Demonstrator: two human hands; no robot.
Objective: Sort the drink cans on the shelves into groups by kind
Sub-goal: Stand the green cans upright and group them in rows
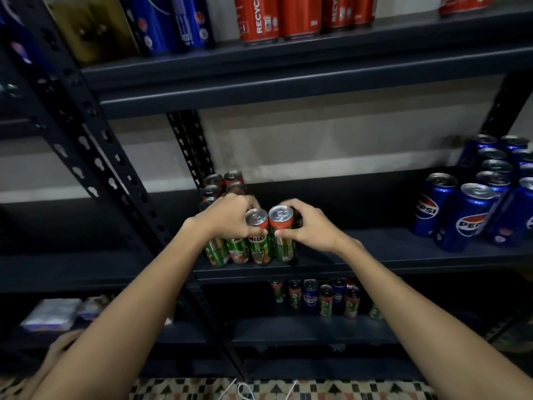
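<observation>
- Head view: the middle shelf (375, 249) has bare dark board between the Milo cans (239, 249) near its left post and the Pepsi cans (473, 215) at its right end.
- The left hand (227, 217) has its fingers curled round a green Milo can (258, 235) standing at the shelf's front edge.
- The right hand (308, 226) pinches the neighbouring Milo can (281, 235), thumb in front, fingers behind; the two cans touch.
- Both are slim, upright, silver-topped with a red band.
- The upper shelf (288, 56) carries red cans (256, 18) and blue cans (173, 21).
- The lower shelf (288, 330) holds mixed cans (323, 298).
</observation>
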